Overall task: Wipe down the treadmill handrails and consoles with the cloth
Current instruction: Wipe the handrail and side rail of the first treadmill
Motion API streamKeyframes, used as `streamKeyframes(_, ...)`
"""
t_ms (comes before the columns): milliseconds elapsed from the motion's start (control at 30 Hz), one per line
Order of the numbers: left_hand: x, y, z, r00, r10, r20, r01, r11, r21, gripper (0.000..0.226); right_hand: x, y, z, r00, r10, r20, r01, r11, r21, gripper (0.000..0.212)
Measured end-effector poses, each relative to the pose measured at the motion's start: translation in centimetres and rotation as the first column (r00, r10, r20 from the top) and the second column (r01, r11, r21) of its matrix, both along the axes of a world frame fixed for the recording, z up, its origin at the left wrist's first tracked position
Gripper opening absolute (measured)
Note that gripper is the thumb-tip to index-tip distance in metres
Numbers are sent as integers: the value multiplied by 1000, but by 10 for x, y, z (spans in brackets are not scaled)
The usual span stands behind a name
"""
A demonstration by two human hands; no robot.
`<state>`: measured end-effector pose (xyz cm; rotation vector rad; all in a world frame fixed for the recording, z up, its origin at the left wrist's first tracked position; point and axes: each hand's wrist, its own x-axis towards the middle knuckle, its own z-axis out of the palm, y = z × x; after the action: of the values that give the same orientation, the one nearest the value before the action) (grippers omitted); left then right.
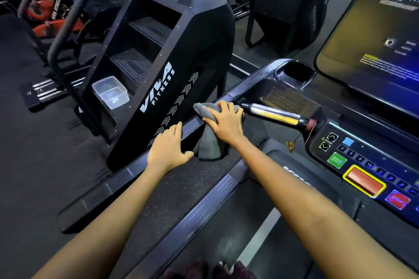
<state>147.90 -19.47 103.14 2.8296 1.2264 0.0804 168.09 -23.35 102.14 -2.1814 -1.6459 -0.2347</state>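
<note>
A tall black stair-climbing machine (158, 70) with white lettering on its side panel fills the frame from ten to twelve o'clock. At one to three o'clock stands the treadmill's large glossy display screen (371, 29), lit with coloured graphics. Below it, at four o'clock, the dark console panel (362, 165) carries a green button, a red button in a yellow frame and a row of small numbered keys. The long dark left handrail (136, 174) of the treadmill runs from eight o'clock up toward the centre. A short chrome and yellow grip bar (274, 113) juts across just right of centre, above a slotted vent. A clear plastic tub (111, 92) sits on a lower step of the stair machine at ten o'clock.

The grey cloth (208, 142) is draped over the handrail at the centre, its loose end hanging down on the inner side. The right hand (224, 120) lies on top of it, fingers curled over the bunched fabric, pressing it on the rail. The left hand (169, 147) rests on the bare rail just beside the cloth at seven o'clock from it, fingers over the outer edge, thumb spread on the inner side.
</note>
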Motion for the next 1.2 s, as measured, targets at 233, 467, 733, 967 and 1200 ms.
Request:
streamKeyframes(233, 2, -3, 2, 999, 5, -54, -2, 999, 54, 94, 2, 30, 26, 954, -268, -132, 241, 951, -192, 37)
streamKeyframes(467, 3, -2, 1, 998, 13, -68, -10, 999, 47, 89, -7, 6, 14, 999, -48, -13, 46, 988, -145, 43)
streamKeyframes(733, 30, 8, 4, 999, 14, -48, -13, 1000, 20, 79, 15, 26, 20, 979, -170, -115, 149, 974, -172, 34)
streamKeyframes(967, 75, 26, 7, 994, -64, -94, 61, 997, -36, 81, 47, 9, 13, 993, -115, 0, 115, 992, -50, 36)
streamKeyframes(1200, 75, 30, -1, 998, -62, -20, 61, 996, -58, 72, 39, 33, 25, 975, -171, -142, 148, 976, -162, 33)
